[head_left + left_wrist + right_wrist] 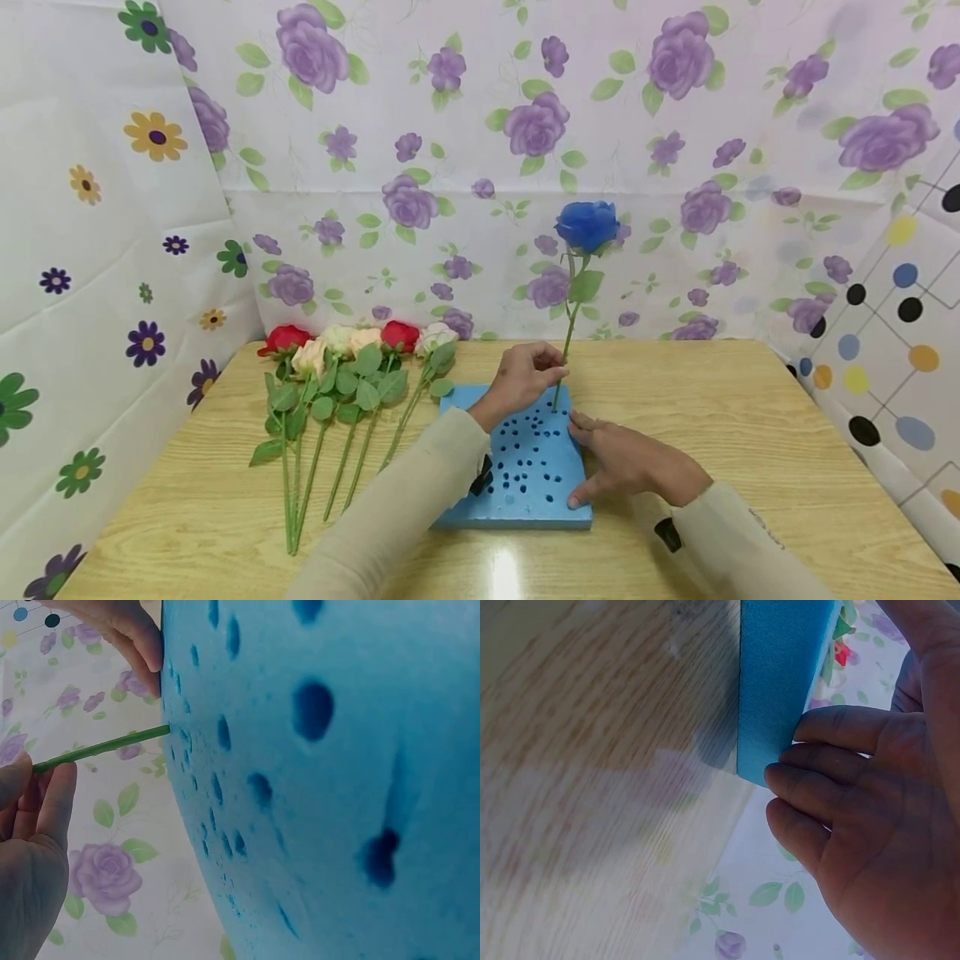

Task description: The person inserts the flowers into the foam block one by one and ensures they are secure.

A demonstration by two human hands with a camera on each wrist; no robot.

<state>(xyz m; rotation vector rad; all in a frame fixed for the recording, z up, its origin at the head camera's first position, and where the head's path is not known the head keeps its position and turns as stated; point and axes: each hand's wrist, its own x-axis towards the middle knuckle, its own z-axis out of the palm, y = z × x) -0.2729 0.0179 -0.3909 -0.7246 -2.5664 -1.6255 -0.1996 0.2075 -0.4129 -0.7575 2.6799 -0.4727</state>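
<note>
My left hand pinches the green stem of a blue rose between thumb and fingers. The rose stands nearly upright, leaning slightly right. Its lower end meets the blue foam board near the far right corner; in the left wrist view the stem reaches the board's surface, but how deep it sits cannot be told. Many small holes pit the board's top. Along the board's right side rests my right hand, its fingers extended against the edge and its thumb at the near right corner.
Left of the board lie several roses on the wooden table: red ones, a white one and cream or peach ones, blooms toward the back. A floral cloth hangs behind the table, with patterned cloths at both sides.
</note>
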